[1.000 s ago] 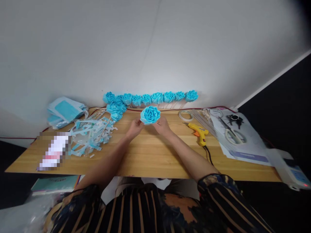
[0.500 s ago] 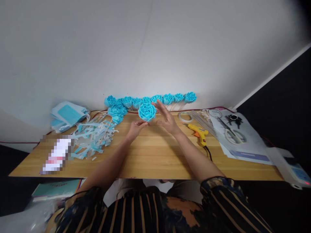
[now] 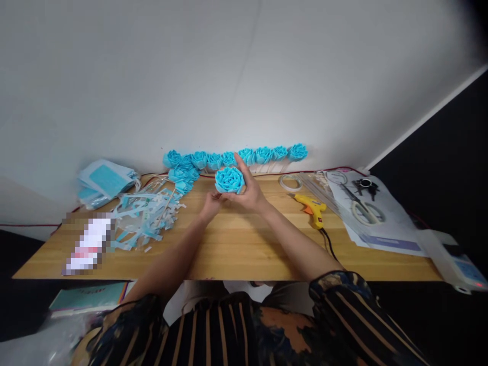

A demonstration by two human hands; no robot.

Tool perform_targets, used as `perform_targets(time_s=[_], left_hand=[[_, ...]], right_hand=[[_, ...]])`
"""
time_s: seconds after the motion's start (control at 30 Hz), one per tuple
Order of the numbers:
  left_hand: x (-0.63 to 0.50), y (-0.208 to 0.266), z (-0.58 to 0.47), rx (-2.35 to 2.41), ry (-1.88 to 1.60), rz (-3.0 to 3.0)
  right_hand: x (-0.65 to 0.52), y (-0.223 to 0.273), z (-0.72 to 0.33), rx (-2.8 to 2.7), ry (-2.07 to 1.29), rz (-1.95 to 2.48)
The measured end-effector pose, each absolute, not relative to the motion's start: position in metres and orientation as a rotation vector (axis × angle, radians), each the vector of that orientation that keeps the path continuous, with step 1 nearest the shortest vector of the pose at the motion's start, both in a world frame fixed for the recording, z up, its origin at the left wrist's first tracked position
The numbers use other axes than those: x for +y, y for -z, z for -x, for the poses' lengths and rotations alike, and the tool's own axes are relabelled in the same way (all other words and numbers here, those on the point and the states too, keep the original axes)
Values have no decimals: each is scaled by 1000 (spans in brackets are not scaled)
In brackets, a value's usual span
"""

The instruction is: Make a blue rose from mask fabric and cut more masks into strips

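A blue artificial rose [image 3: 229, 181] with ruffled petals is held up above the middle of the table, its face turned toward me. My left hand [image 3: 212, 204] pinches it from below; the stem is hidden behind the fingers. Around the bloom's right side curves my right hand [image 3: 251, 190], thumb beneath the petals and long fingers rising behind. Behind both hands, a row of similar blue roses [image 3: 264, 154] on thin sticks leans along the wall. More blooms [image 3: 183, 175] cluster at the row's left end.
Left lie a stack of blue-and-white packets [image 3: 107, 179], a heap of blue and white scraps [image 3: 143, 216] and a blurred-out item [image 3: 89, 244]. Right are a tape roll [image 3: 291, 183], a yellow glue gun [image 3: 313, 209] with its cord, scissors [image 3: 364, 209] and keys [image 3: 366, 187] on paper.
My right hand has moved in from beside the rose and now cups its right side. The bloom has dropped slightly and tipped a little; my left hand still holds it from below.
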State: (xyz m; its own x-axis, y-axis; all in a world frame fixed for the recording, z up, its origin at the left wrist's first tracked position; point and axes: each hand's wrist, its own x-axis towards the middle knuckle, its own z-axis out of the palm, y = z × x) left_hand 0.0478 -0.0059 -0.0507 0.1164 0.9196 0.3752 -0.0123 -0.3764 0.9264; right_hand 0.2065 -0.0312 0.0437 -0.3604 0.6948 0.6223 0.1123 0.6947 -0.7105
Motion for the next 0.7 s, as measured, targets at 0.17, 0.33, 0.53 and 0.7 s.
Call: perform_targets(time_s=[0.17, 0.33, 0.53, 0.7], left_hand=[[-6, 47, -45, 1015, -1432, -1434], [-4, 41, -38, 1049, -1443, -1430], [1, 38, -28, 1132, -1441, -1484], [5, 43, -29, 1128, -1420, -1500]], right_hand=[[-26, -46, -209, -1888, -699, 615], [-16, -32, -218, -1958, -762, 586], [3, 8, -233, -1872, -790, 611], [3, 9, -235, -1854, -752, 597]])
